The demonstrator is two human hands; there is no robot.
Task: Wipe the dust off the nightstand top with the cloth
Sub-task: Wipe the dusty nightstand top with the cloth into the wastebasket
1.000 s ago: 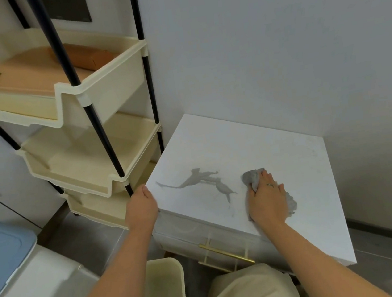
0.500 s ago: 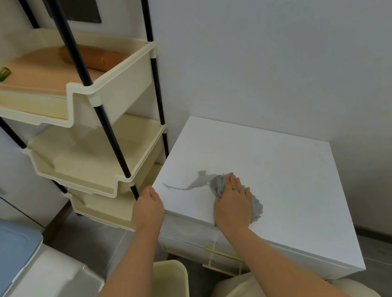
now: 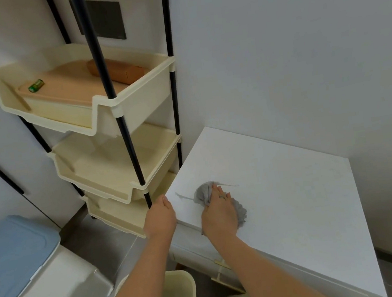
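The white nightstand top fills the lower right, set against the wall. A crumpled grey cloth lies on its front left part, pressed flat under my right hand. Thin grey dust streaks remain just left of the cloth, and a short one shows to its right. My left hand rests on the nightstand's front left corner, fingers curled over the edge.
A cream three-tier rack on black poles stands close to the left of the nightstand, its top tray holding a brown case and a green battery. A white bin with a blue lid sits at lower left.
My right hand has swept the cloth leftward across the dust patch. Most of the grey smear is gone; only thin streaks are left. My left hand stayed on the corner.
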